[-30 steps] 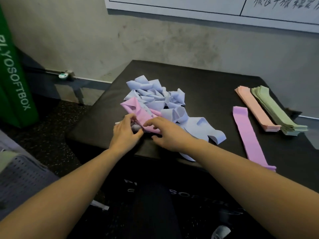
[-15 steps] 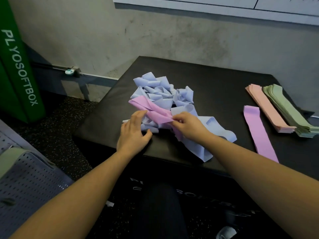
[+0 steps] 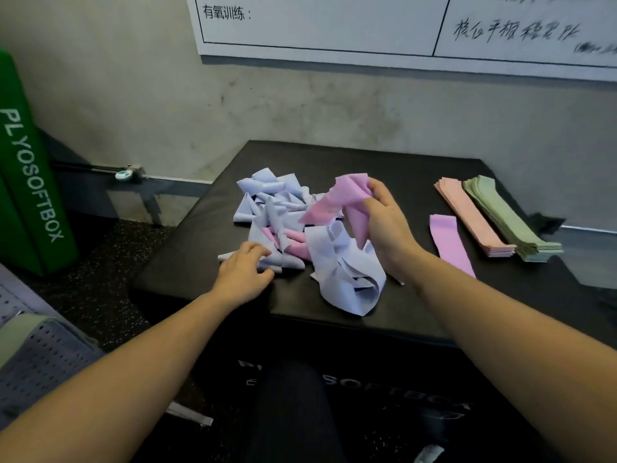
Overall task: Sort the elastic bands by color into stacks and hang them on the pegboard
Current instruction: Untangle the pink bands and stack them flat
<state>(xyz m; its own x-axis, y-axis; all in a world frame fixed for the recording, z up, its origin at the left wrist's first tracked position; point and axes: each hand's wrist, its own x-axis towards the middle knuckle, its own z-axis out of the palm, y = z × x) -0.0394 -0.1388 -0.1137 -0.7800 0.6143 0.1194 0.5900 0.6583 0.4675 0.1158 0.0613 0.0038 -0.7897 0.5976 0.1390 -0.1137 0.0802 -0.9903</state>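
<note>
Matt stretchy-looking bands (image 3: 337, 262); smooth black padded box top (image 3: 394, 175).

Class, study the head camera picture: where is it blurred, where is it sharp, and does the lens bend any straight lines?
Head view: the handwriting on the whiteboard smears at the upper right edge, motion blur; the lilac band in the right hand and the blue pile under the left hand read fairly sharp; the whiteboard's lower edge tilts and bows, wide-angle distortion; lighting is soft, without glare.

A black padded box (image 3: 417, 182) is set against a stained grey wall (image 3: 300, 105), on which a white board (image 3: 367, 25) with handwritten characters is mounted. A green upright pad (image 3: 30, 182) lettered "PLYOSOFTBOX" is stood at far left on speckled dark flooring (image 3: 100, 289).
</note>
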